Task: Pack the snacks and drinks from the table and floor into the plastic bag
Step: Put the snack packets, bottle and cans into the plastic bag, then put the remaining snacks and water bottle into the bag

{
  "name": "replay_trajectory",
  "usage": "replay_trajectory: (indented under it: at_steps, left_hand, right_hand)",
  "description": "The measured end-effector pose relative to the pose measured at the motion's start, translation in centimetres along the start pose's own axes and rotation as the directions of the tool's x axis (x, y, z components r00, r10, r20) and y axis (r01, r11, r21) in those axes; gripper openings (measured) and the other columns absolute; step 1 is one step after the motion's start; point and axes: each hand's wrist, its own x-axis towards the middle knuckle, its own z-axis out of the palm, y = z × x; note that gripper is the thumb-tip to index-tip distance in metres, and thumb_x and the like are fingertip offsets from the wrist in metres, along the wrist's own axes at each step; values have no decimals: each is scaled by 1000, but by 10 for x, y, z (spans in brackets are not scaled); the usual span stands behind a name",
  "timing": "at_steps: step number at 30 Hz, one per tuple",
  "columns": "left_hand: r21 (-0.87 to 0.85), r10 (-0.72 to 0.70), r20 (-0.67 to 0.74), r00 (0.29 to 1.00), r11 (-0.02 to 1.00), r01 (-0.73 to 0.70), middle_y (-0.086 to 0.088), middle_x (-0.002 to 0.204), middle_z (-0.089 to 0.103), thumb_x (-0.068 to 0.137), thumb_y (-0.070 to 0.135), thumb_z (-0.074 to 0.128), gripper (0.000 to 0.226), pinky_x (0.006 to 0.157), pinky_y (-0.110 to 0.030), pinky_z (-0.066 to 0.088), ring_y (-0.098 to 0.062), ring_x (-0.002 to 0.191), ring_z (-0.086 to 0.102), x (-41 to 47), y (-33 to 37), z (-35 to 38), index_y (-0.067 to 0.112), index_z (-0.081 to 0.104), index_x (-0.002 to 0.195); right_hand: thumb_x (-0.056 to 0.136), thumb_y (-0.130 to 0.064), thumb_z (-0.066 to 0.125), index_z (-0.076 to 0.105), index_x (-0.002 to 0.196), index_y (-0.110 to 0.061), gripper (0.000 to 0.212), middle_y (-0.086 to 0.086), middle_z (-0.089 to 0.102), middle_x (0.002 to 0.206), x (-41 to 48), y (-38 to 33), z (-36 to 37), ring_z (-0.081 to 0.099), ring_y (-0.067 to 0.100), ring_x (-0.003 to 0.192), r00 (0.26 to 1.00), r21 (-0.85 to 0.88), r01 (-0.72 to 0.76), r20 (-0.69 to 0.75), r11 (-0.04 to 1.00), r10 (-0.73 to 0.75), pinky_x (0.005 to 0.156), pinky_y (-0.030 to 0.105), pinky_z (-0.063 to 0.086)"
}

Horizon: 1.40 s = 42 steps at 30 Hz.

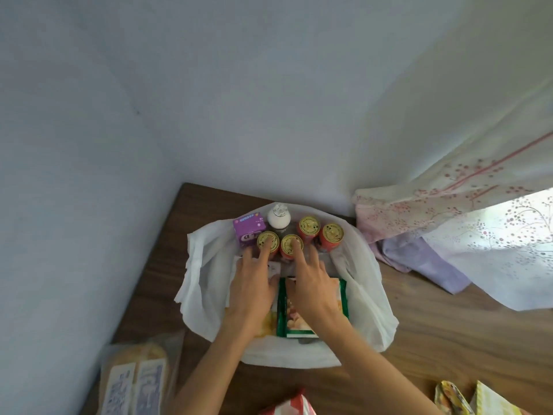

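- Bread (134, 381) in clear, crinkly wrap is being left at the near left corner of the table (434, 324), seemingly not yet packed.
- Thin, soft and white, the plastic bag (197, 283) is being kept spread wide at the table's middle, towards the far edge, its rim slumped outward so goods can be stood inside.
- A boxy purple carton (249, 229) and a white-capped bottle (279, 217) are being kept upright at the bag's far left side, probably so tall things brace each other.
- The left hand (254, 292) is being held flat with fingers straight and spread, and nothing is being gripped. One fingertip is being pressed on the gold lid of the left front can (268, 241), likely to steady it.
- The right hand (311, 283) is being used likewise, fingers extended, its forefinger on the neighbouring can (292, 244).
- Glossy, flat green packets (299, 313) are being laid at the bag's near side, beneath both hands.
- Two rear cans (309, 226), round and red-sided, are being stood at the bag's far right.
- A flowered curtain (449, 220) is being draped over the table's far right corner.
- More foil packets (449, 398) are being left at the near edge.
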Motion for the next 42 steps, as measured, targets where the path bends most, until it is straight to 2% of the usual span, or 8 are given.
replay_trajectory:
  at_steps: [5,10,14,20,27,34,39,42]
  left_hand:
    - [222,0,226,974,974,-51,-8,175,26,105,42,67,95,115,-51,50,-36,154,41,-27,17,-44,43,0,172]
    - [333,135,200,970,922,-197,-3,162,45,99,41,75,78,115,-47,49,-29,148,47,-72,71,-82,32,36,166]
    - [282,356,17,934,895,-346,7,156,44,93,42,83,79,112,-41,52,-20,144,48,-132,135,-83,36,42,160]
    - [225,605,-67,793,784,-579,5,148,50,87,46,86,68,108,-41,55,-19,139,52,-221,248,-36,32,59,148]
    - [115,759,-16,651,648,-753,2,144,54,84,44,89,69,109,-38,56,-20,133,57,-307,346,55,28,60,145]
    - [82,748,232,622,623,-778,0,142,54,81,40,86,64,106,-43,56,-24,132,56,-329,373,166,27,64,140]
    - [152,649,450,613,621,-769,-1,146,50,86,46,81,70,107,-39,53,-26,134,52,-300,367,230,29,60,150]
    - [200,570,555,605,615,-763,-3,147,47,86,49,82,76,115,-37,46,-27,139,48,-275,367,255,32,55,155]
  right_hand:
    - [98,-22,67,45,153,-24,59,10,61,148,-27,4,-63,59,37,134,978,-64,68,204,996,-53,104,54,56]
    - [103,-35,64,62,141,-23,40,8,71,134,-93,22,-127,67,33,123,979,-70,143,157,987,-131,101,49,57]
    - [103,-36,64,63,135,-22,35,5,72,127,-172,64,-162,67,31,116,982,-5,178,-54,984,-178,89,43,56]
    - [104,-36,61,59,142,-24,40,-3,66,130,-299,174,-183,59,24,125,933,32,135,-340,990,-116,96,44,54]
    - [96,-20,77,71,130,-18,35,-3,70,129,-429,301,-159,65,17,120,719,204,-18,-678,979,154,94,37,62]
    - [92,-17,81,68,136,-15,46,6,57,149,-496,409,-101,52,26,137,532,297,-266,-748,917,397,102,47,59]
    - [86,-18,85,54,152,-19,73,17,40,161,-503,456,-82,39,36,148,490,318,-407,-715,856,499,120,48,43]
    - [87,-19,85,45,156,-22,80,15,37,162,-493,474,-72,38,35,149,499,360,-421,-675,833,543,120,48,45]
